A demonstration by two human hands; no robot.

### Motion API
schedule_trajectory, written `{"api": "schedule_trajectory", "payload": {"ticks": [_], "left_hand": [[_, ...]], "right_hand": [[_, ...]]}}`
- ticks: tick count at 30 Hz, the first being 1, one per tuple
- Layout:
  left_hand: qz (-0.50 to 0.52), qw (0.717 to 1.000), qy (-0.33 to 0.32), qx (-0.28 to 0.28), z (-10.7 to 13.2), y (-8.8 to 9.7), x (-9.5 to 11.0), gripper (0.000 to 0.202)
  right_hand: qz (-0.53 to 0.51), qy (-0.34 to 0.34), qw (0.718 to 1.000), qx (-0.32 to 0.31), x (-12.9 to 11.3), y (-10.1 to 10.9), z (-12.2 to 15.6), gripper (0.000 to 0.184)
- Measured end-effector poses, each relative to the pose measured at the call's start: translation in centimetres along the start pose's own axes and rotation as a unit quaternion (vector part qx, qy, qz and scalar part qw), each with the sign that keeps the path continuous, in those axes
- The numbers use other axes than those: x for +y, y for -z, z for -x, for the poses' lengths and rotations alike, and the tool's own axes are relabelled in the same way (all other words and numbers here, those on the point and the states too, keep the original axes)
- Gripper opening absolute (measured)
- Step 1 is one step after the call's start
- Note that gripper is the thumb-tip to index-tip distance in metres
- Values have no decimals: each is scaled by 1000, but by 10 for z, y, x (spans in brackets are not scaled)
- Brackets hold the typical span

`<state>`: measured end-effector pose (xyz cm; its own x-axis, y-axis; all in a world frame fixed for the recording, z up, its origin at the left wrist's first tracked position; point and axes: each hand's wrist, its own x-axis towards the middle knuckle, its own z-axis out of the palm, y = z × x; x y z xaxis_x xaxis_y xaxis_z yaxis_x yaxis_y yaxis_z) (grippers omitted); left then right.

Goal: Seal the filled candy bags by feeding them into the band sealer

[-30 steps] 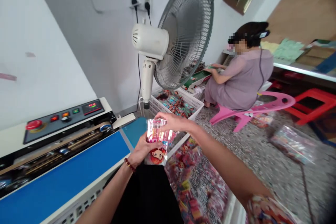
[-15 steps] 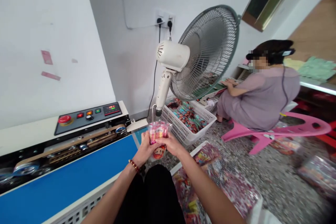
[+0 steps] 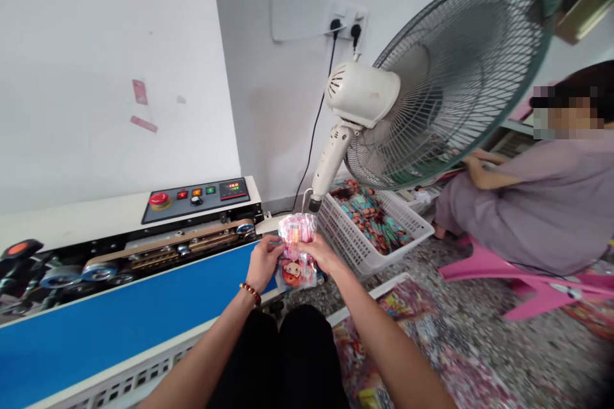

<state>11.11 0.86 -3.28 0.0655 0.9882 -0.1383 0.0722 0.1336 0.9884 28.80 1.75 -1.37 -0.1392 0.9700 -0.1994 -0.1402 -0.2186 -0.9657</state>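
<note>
A clear plastic packet (image 3: 293, 271) with pink contents and a cartoon face on its lower half is between my hands, at the end of the blue conveyor belt (image 3: 192, 297). My left hand (image 3: 263, 263), with a beaded bracelet at the wrist, grips the packet's left edge. My right hand (image 3: 322, 253) holds its right side, thumb lying across the front. The right fingers behind the packet are hidden. Left of the packet is the belt sealing machine, with its control panel (image 3: 194, 199) and red button.
A standing fan (image 3: 364, 92) rises just beyond my hands. A white basket (image 3: 364, 262) of colourful packets stands right of its pole. More packets (image 3: 422, 339) fill a container by my right knee. A person (image 3: 542, 198) sits at right on a pink stool (image 3: 508, 281).
My view has turned left, so the scene sits further right. The packet is now flatter and more of its front shows. My left hand has shifted from its front to its left edge.
</note>
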Motion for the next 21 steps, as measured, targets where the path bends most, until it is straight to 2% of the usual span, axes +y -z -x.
{"api": "schedule_trajectory", "payload": {"ticks": [4, 6, 10, 13, 18, 21], "left_hand": [[-19, 996, -18, 80, -3, -2, 0, 52], [-27, 994, -19, 103, -6, -3, 0, 52], [-50, 996, -10, 74, -14, -4, 1, 38], [-30, 996, 13, 80, -15, -3, 1, 36], [76, 991, 85, 70, -10, 3, 6, 42], [94, 987, 106, 77, -8, 7, 12, 44]], "right_hand": [[21, 3, 1000, 11, -2, 0, -11, 48], [29, 2, 1000, 4, -3, 0, -15, 50], [36, 6, 999, -27, -2, 4, -19, 48], [30, -2, 999, -41, -2, 8, -19, 46], [20, -24, 999, -14, -2, 9, -19, 45], [12, -20, 1000, 5, -1, 5, -20, 47]]}}
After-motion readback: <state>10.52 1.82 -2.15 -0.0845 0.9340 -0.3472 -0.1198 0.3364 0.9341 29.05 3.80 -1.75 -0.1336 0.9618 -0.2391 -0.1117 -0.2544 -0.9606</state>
